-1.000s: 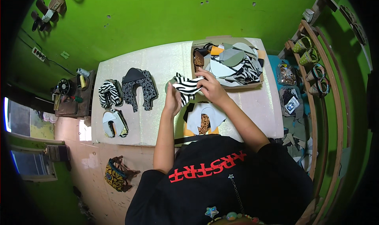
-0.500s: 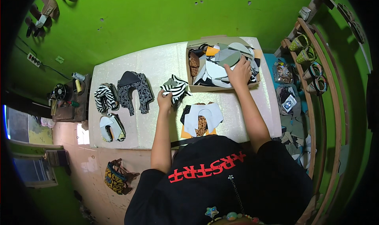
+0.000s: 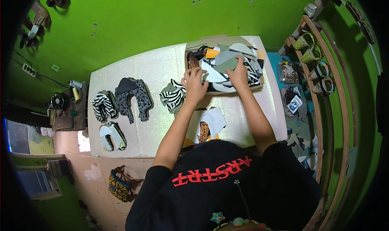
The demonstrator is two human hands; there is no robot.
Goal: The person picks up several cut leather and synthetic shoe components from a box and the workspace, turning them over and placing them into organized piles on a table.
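Note:
A cardboard box (image 3: 231, 92) full of cut shoe-upper pieces in white, grey-green, zebra and leopard patterns stands on the table. Over its front left part is my left hand (image 3: 195, 85), fingers spread and bent, touching the edge of a white piece (image 3: 211, 75). My right hand (image 3: 240, 74) has thumb and forefinger on a grey-green piece (image 3: 227, 65) lying on top of the heap. Just left of the box lies a crumpled pile of zebra-striped pieces (image 3: 172, 96). Below my hands, white and leopard-print pieces (image 3: 204, 130) are partly covered by my left forearm.
On the left of the table (image 3: 158, 138) sit a zebra stack (image 3: 104, 104), a dark patterned stack (image 3: 133, 94) and a white-topped stack (image 3: 112, 137). A wooden rack with sandals (image 3: 311, 55) stands at the right. Thread spools (image 3: 75, 94) are on a side table at the left.
My left hand has let go of the zebra-striped pieces and moved right to the box. My right hand has shifted slightly left, and zebra-striped pieces now show beneath it in the box.

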